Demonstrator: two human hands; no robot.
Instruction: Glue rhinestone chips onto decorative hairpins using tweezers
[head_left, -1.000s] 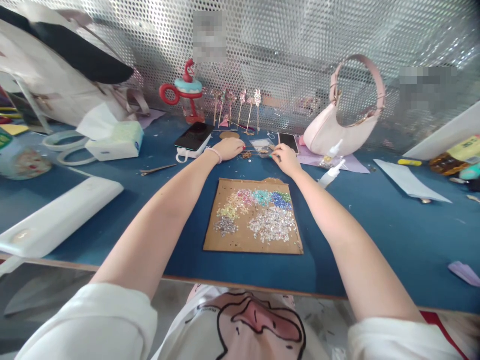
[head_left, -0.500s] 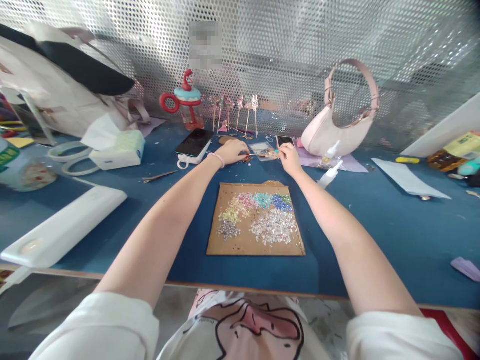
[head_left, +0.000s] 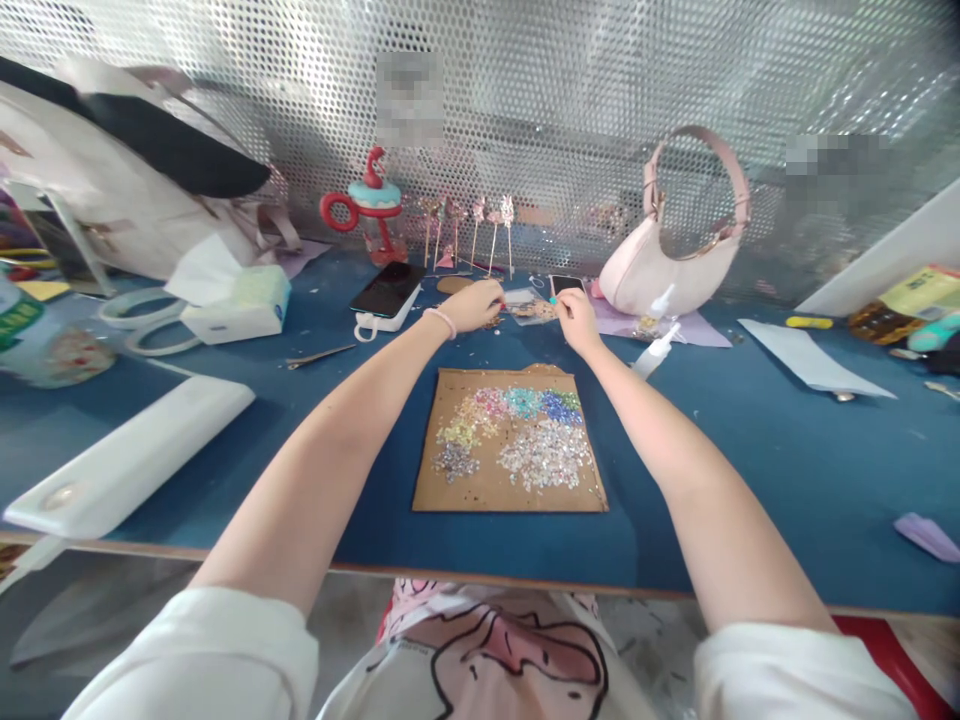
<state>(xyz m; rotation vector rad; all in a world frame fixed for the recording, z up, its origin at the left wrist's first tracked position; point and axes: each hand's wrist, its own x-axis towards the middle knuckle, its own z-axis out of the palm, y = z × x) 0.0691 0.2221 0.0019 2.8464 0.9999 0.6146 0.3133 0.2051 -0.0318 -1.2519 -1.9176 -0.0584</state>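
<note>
My left hand [head_left: 480, 304], with a pink band at the wrist, reaches to the far side of the table. Its fingers are closed together at the left edge of a small clear plastic bag [head_left: 529, 306]; what they pinch is too small to make out. From the right, my right hand [head_left: 577, 318] pinches the bag's other side. Beige bits show in the bag. Nearer to me lies a cardboard sheet [head_left: 450, 495] with loose sparkling rhinestones [head_left: 545, 455] sorted in patches: silver, yellow, pink, turquoise, blue and green.
Behind my hands several decorated sticks [head_left: 493, 240] stand upright beside a red-handled cup [head_left: 377, 215]. A black phone [head_left: 388, 288] lies left; tweezers [head_left: 321, 355] and a tissue box [head_left: 238, 305] are further left. Right are a glue bottle [head_left: 656, 350] and pink handbag [head_left: 675, 265].
My left hand has shifted slightly right, closer to the bag. The thin stick seen between my hands earlier no longer shows. My right hand has hardly moved.
</note>
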